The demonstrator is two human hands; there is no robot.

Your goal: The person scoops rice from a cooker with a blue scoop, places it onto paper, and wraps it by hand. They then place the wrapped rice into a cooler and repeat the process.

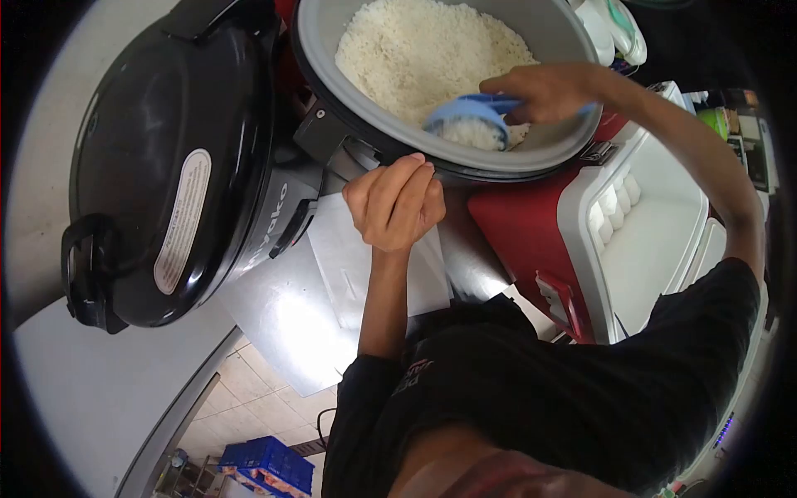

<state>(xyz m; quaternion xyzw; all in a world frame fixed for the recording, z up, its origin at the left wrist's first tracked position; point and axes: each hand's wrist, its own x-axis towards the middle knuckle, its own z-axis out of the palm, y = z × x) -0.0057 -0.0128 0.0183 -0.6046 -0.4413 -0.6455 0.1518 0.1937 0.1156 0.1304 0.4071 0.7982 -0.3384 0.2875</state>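
Cooked white rice fills much of a grey inner pot in an uncovered rice cooker. My right hand is closed round the handle of a blue scoop. The scoop is tilted inside the pot near its front wall, with rice in its bowl, and is slightly blurred. My left hand has its fingers curled at the cooker's front edge, touching it just below the rim. Its fingertips are partly hidden. Below that hand, a white sheet lies on the steel table.
A second, lidded black rice cooker stands at left. On the right is an uncovered red and white cooler with white rounded items along its inner wall. A blue crate is on the tiled floor at lower left.
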